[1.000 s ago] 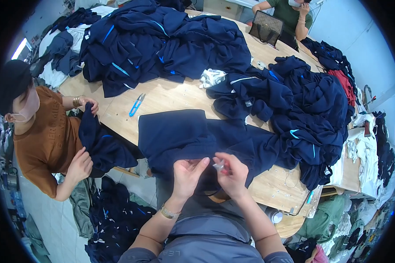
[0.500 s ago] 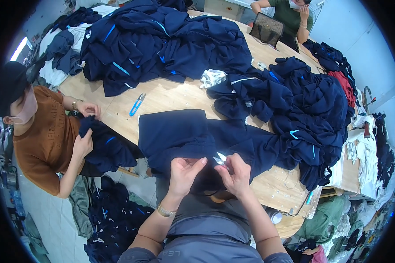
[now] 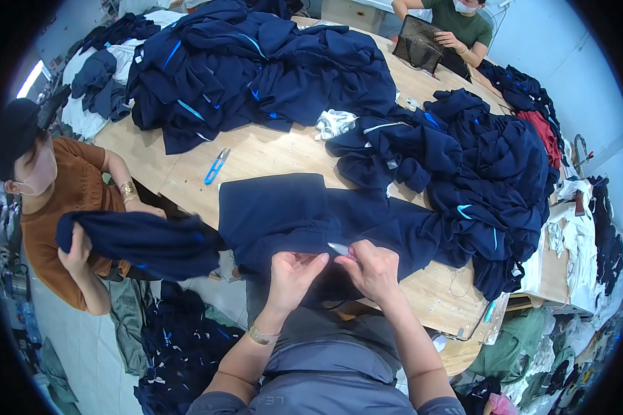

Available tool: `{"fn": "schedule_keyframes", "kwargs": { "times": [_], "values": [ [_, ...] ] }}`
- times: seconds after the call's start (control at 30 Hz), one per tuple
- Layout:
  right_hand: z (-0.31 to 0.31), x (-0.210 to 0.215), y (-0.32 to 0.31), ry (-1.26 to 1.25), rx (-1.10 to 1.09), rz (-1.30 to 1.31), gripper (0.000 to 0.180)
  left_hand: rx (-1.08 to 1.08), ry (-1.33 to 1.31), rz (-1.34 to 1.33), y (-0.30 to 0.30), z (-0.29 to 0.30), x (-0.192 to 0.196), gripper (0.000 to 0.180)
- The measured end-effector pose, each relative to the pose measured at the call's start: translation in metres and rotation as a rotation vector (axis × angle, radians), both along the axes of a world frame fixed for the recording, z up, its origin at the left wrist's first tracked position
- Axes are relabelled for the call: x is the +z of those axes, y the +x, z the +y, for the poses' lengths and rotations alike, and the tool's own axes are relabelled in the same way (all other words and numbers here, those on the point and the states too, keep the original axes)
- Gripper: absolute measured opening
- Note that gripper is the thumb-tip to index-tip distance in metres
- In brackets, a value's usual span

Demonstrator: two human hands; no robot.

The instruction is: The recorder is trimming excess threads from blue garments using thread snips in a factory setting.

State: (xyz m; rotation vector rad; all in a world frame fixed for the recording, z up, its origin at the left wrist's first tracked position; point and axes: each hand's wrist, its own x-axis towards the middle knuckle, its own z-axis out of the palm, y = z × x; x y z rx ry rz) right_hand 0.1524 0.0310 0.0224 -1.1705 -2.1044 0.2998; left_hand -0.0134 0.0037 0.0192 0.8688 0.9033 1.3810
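Observation:
A dark navy garment (image 3: 273, 204) lies spread on the table in front of me, its near part hanging over the edge. My left hand (image 3: 294, 275) is closed in a pinch at the garment's near part, thumb pointing right; exactly what is between its fingertips is partly hidden. Closed around a small pair of thread snips (image 3: 338, 248), my right hand (image 3: 372, 271) is just to the right. The pale blades point left toward my left thumb, close together, over the navy cloth. Most of the snips' handle is hidden in my palm.
Blue-handled snips (image 3: 217, 168) lie on the wooden table (image 3: 270, 146). Heaps of navy garments stand at the back (image 3: 256, 69) and right (image 3: 495, 173). At left, a co-worker in brown (image 3: 83, 180) handles a navy garment (image 3: 142, 238); another person in green (image 3: 457, 28) is by a dark bag (image 3: 417, 45).
My right hand has tilted and the snips' blades, apart before, are now together and further left. The left co-worker has swung a navy garment out. The far person's hand has lowered to the bag.

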Motion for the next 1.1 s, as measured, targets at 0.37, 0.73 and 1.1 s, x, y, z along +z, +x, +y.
{"fn": "schedule_keyframes", "kwargs": {
  "times": [0.37,0.73,1.1],
  "values": [
    [0.008,0.011,-0.037,-0.329,-0.060,0.428,0.025,0.142,0.144,0.472,0.014,-0.003,-0.012,0.012],
    [0.012,0.004,-0.030,-0.397,-0.078,0.782,0.023,0.036,0.069,0.018,0.007,-0.004,-0.024,0.030],
    [0.021,-0.004,-0.018,-0.469,-0.155,0.879,0.011,0.034,-0.172,-0.481,0.003,0.005,-0.010,0.024]
  ]
}}
